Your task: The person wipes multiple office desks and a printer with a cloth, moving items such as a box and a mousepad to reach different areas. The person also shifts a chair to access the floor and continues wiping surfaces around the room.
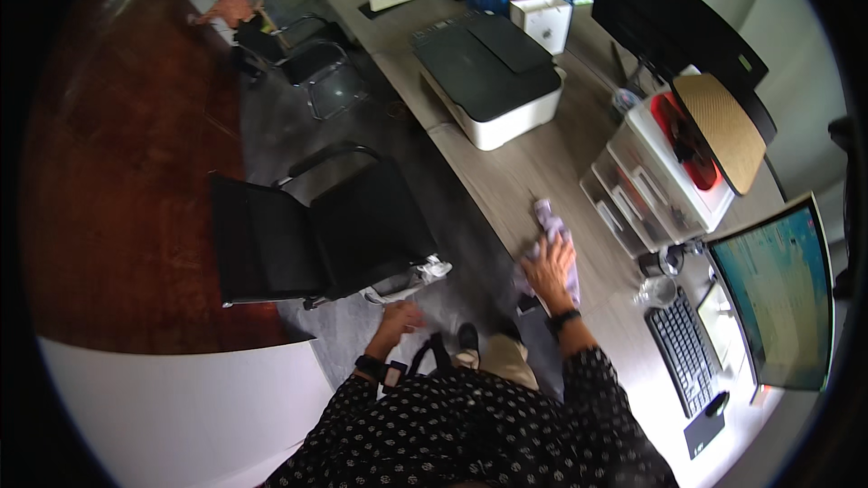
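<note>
My right hand [550,271] presses down on a lilac cloth [571,278] at the near edge of the grey wooden desk [495,193]. Its fingers lie spread over the fabric, and a bunched end of the cloth sticks out beyond the fingertips. Part of the cloth reaches the desk's edge. My left hand [401,320] hangs over the floor by the black office chair [369,224], apart from the desk. It is blurred, with loosely bent fingers and nothing visible in it.
Farther along the desk stands a black-and-white printer [488,74]. A clear drawer unit [651,183], a glass cup [658,291], a keyboard [681,352], a mouse [717,404] and a lit monitor [773,298] are on the right. A white panel [183,407] is at lower left.
</note>
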Available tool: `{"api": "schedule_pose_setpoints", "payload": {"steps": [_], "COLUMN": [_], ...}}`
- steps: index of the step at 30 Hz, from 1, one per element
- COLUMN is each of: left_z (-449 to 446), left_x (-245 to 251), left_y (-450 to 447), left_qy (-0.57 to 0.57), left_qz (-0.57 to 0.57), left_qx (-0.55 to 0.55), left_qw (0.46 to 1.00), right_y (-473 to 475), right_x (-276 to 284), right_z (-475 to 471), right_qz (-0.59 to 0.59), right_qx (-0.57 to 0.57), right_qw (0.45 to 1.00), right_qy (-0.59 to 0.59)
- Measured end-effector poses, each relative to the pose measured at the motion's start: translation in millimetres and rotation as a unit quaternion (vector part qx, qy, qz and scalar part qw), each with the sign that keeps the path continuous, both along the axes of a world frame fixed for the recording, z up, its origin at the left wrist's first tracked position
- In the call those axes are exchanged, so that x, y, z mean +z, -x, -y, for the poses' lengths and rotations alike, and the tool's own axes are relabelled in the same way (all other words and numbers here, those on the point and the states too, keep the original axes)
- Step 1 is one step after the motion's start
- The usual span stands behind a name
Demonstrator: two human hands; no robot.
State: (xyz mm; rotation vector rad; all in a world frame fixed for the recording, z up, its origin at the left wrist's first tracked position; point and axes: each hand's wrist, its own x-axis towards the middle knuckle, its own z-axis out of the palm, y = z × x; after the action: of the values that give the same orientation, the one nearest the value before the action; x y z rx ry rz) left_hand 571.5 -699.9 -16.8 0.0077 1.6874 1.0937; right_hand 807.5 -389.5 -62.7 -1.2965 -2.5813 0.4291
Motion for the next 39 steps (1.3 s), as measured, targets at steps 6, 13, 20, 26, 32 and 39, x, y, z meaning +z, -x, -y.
{"api": "schedule_pose_setpoints", "payload": {"steps": [6,13,20,26,32,39], "left_z": [-23.7,-171.3,-341.4,-413.5,-444.4,-460.6], "left_x": [-8.4,-25.4,-62.8,-101.1,-121.0,-74.1], "left_y": [43.5,111.9,170.1,226.9,252.6,232.1], "left_qy": [0.017,-0.029,0.011,0.042,-0.001,0.197], "left_qz": [0.002,-0.068,-0.111,-0.183,-0.243,-0.258], "left_qx": [0.068,0.095,0.197,0.228,0.259,0.14], "left_qw": [0.998,0.993,0.974,0.955,0.935,0.936], "right_y": [83.9,137.1,158.1,168.7,175.1,177.0], "right_x": [-10.1,-3.1,-6.4,-9.2,-7.2,-12.8], "right_z": [-76.4,-178.2,-264.7,-297.4,-320.4,-339.4], "right_qz": [0.045,0.078,0.046,0.064,0.097,0.079], "right_qx": [-0.094,-0.156,-0.23,-0.227,-0.241,-0.314], "right_qw": [0.993,0.983,0.971,0.972,0.965,0.946], "right_qy": [0.058,0.065,0.055,0.022,0.042,0.01]}}
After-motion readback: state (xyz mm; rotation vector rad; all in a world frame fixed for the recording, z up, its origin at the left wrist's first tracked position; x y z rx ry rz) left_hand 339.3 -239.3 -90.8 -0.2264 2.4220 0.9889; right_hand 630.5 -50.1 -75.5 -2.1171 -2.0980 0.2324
